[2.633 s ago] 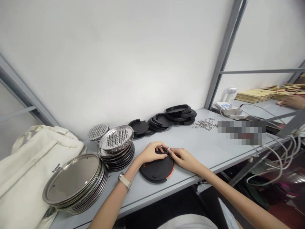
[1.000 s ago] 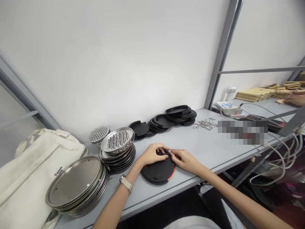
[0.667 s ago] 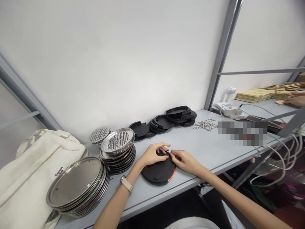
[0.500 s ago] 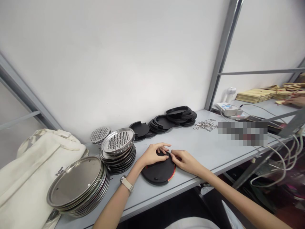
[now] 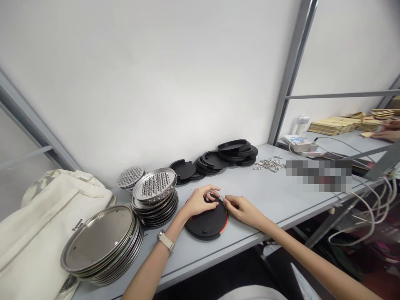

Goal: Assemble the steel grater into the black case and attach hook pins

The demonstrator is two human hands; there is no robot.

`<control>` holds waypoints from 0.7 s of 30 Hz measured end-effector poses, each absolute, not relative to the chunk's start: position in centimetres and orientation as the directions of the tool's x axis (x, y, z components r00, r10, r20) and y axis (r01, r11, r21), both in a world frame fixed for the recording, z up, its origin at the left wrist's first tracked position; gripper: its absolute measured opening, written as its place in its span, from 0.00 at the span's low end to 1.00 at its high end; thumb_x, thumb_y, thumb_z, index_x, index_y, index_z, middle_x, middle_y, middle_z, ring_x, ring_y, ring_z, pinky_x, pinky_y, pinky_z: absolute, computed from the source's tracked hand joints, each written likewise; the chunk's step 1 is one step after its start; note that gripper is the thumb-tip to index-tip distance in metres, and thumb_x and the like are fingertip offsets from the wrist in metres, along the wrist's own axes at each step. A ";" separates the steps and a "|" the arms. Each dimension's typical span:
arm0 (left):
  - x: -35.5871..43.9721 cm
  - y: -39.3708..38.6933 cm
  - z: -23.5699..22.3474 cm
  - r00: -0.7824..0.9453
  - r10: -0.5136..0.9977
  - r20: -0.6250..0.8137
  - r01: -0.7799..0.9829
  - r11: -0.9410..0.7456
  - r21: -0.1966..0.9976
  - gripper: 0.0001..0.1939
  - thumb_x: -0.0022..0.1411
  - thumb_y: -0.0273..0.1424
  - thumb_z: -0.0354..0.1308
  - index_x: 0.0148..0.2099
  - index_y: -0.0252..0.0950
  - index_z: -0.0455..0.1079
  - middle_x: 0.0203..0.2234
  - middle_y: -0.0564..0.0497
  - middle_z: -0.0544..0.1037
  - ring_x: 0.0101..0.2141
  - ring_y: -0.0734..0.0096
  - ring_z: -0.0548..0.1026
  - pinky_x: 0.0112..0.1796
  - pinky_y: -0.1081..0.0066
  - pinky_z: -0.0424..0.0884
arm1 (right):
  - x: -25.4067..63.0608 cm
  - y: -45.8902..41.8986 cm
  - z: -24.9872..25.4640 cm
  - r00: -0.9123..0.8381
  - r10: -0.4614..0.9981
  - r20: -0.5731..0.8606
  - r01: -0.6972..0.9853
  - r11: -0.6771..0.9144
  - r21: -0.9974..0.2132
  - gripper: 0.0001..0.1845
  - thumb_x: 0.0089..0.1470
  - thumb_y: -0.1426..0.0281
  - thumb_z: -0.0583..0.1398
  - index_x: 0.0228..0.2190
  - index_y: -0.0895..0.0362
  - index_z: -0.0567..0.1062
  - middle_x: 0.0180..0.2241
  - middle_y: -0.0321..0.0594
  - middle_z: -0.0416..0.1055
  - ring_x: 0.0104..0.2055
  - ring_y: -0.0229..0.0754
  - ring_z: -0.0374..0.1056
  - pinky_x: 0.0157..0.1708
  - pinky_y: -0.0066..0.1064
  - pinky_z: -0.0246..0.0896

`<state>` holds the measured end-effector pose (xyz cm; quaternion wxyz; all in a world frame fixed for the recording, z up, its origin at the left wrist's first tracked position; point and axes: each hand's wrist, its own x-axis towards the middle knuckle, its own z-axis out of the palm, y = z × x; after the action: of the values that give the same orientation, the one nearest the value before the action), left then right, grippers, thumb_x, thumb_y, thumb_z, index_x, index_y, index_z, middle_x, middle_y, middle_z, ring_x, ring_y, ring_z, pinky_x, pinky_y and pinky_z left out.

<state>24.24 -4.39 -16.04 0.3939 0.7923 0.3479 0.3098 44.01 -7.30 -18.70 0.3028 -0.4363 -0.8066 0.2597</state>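
A round black disc-shaped piece with a red and yellow edge showing lies on the grey table in front of me. My left hand grips its far rim, thumb on top and fingers curled at the edge. Wearing no watch, my right hand is closed in a pinch at the disc's upper right rim. A thin metal wire clip shows between the two hands, at the right fingertips. A small dark hole or knob marks the disc's near side.
Round metal graters are stacked at left, behind a pile of round metal plates. More black discs lie along the wall, near a heap of small wire pieces. A cream bag sits far left. Another person's hand is at far right.
Both hands stay at the disc's rim. The disc has shifted very slightly, and the wire clip at the right fingertips shows more plainly. The other person's hand has moved a little.
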 end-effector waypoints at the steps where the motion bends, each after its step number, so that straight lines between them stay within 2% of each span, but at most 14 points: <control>1: 24.2 -4.4 -16.0 0.561 0.798 0.223 0.307 -0.450 0.839 0.24 0.49 0.25 0.60 0.51 0.36 0.66 0.41 0.48 0.75 0.33 0.73 0.72 0.37 0.72 0.68 | 44.0 -7.3 -18.7 -0.441 0.859 0.261 0.553 0.489 -0.675 0.20 0.60 0.61 0.45 0.21 0.56 0.58 0.18 0.29 0.52 0.20 0.32 0.49 0.22 0.26 0.45; 5: 24.3 -4.6 -15.9 0.576 0.784 0.233 0.284 -0.459 0.842 0.23 0.48 0.26 0.61 0.49 0.36 0.67 0.44 0.48 0.73 0.32 0.75 0.72 0.36 0.73 0.67 | 44.0 -7.3 -18.5 -0.456 0.851 0.261 0.576 0.505 -0.643 0.20 0.61 0.61 0.44 0.21 0.56 0.60 0.18 0.30 0.54 0.20 0.33 0.51 0.23 0.26 0.45; 12: 24.5 -5.0 -15.7 0.622 0.752 0.216 0.248 -0.451 0.858 0.21 0.48 0.24 0.60 0.47 0.35 0.68 0.41 0.48 0.74 0.31 0.75 0.71 0.35 0.73 0.67 | 44.0 -7.6 -18.2 -0.498 0.818 0.287 0.577 0.560 -0.595 0.20 0.62 0.62 0.43 0.24 0.56 0.63 0.20 0.33 0.61 0.22 0.34 0.54 0.26 0.27 0.48; 21: 24.5 -4.9 -16.1 0.602 0.771 0.208 0.227 -0.415 0.881 0.24 0.47 0.26 0.61 0.49 0.36 0.65 0.40 0.46 0.75 0.33 0.71 0.73 0.36 0.71 0.69 | 44.2 -7.3 -18.9 -0.481 0.844 0.238 0.596 0.513 -0.617 0.20 0.61 0.62 0.44 0.20 0.56 0.56 0.17 0.30 0.54 0.20 0.32 0.49 0.22 0.27 0.44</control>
<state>24.48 -4.89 -16.13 0.4367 0.7812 0.3194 0.3115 44.16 -7.34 -18.86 0.2659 -0.4347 -0.8282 0.2332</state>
